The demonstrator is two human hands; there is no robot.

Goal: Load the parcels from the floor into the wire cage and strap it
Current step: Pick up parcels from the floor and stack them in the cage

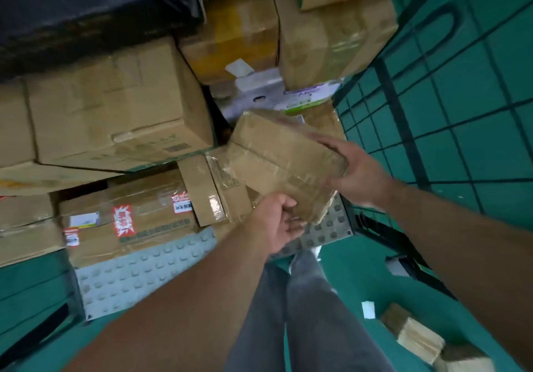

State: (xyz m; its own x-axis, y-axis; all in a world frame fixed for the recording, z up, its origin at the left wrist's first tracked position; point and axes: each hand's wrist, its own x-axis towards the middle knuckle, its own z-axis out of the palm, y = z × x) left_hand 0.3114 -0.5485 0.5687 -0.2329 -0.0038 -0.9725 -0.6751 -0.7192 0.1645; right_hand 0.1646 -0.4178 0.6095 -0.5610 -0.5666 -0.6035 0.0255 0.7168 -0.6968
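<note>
I hold a taped brown cardboard parcel [277,158] in both hands, tilted, in front of the cage's stacked load. My left hand [278,219] grips its lower near corner from below. My right hand [353,170] grips its right end, fingers over the top. The wire cage's side mesh [403,129] stands to the right, and its studded metal floor plate [138,273] shows below. Several stacked cardboard boxes [115,103] fill the cage behind the parcel. More parcels [421,340] lie on the green floor at the lower right.
A black wrapped package [86,5] tops the stack at the upper left. A box with red stickers [127,216] sits low in the cage. My legs in grey trousers [311,314] stand at the cage's front edge on the green floor [360,262].
</note>
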